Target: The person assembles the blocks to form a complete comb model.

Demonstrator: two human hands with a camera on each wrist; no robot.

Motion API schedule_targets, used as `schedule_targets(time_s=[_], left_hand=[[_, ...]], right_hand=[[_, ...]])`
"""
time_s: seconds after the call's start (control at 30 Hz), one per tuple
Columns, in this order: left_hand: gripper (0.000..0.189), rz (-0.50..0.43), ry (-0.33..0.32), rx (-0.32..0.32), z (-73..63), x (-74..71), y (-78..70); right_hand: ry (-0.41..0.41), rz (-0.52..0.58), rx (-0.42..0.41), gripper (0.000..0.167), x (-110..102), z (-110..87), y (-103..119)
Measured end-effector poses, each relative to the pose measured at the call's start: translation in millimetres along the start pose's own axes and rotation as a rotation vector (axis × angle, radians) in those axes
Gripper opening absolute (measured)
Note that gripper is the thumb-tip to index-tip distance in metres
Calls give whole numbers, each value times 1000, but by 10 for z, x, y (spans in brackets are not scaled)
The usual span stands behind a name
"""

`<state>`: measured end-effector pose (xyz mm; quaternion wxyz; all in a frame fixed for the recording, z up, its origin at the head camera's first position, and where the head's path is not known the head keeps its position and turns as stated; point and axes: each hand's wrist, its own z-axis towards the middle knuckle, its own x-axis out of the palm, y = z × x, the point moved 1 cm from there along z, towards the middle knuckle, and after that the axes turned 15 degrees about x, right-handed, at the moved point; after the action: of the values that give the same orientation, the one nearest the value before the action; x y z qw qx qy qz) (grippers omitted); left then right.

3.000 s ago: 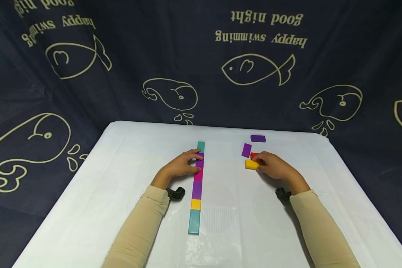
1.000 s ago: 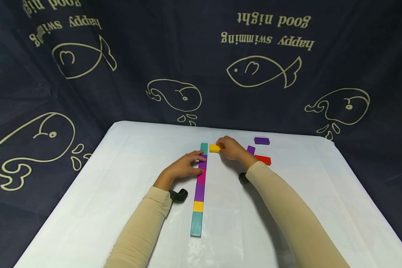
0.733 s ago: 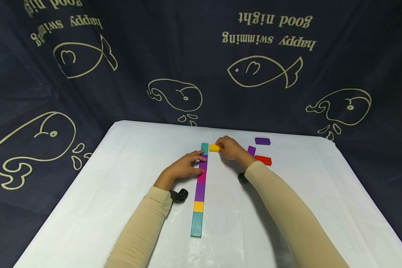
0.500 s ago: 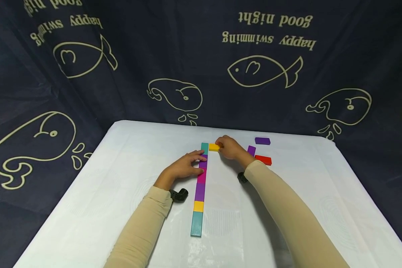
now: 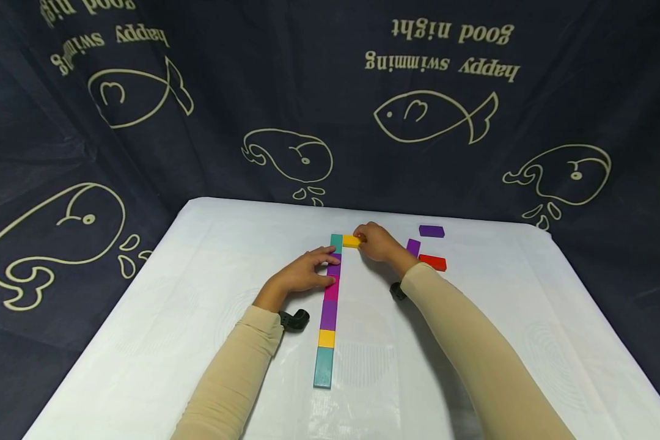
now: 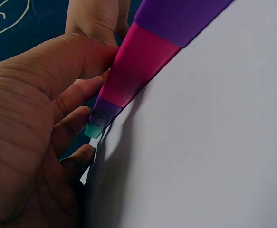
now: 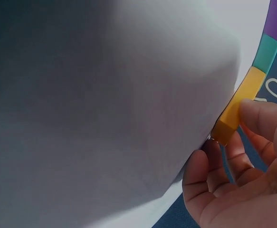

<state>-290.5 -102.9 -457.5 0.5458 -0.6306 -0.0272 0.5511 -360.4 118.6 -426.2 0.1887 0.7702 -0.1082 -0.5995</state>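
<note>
Left grip (image 5: pixel 301 273) loosely spread, right grip (image 5: pixel 379 244) pinched; both arms (image 5: pixel 467 333) stretched forward, slanting inward

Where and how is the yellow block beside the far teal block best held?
Probably near its right end, from the right, thumb and fingers across its narrow width. The yellow block lies flat, its left end against or very close to the teal block, leaving the right end freer; the right hand pinches it near there.

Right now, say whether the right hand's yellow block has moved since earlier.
Yes: relative to the red block, the held yellow block moved left and farther back, now beside the far teal block.
</note>
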Motion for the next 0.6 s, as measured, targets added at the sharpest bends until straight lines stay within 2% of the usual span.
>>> schedule_targets(time_s=[0.6], left_hand=[[45, -3, 1, -27, 3, 7, 0]], right_hand=[[-2, 16, -9, 33, -5, -13, -12]])
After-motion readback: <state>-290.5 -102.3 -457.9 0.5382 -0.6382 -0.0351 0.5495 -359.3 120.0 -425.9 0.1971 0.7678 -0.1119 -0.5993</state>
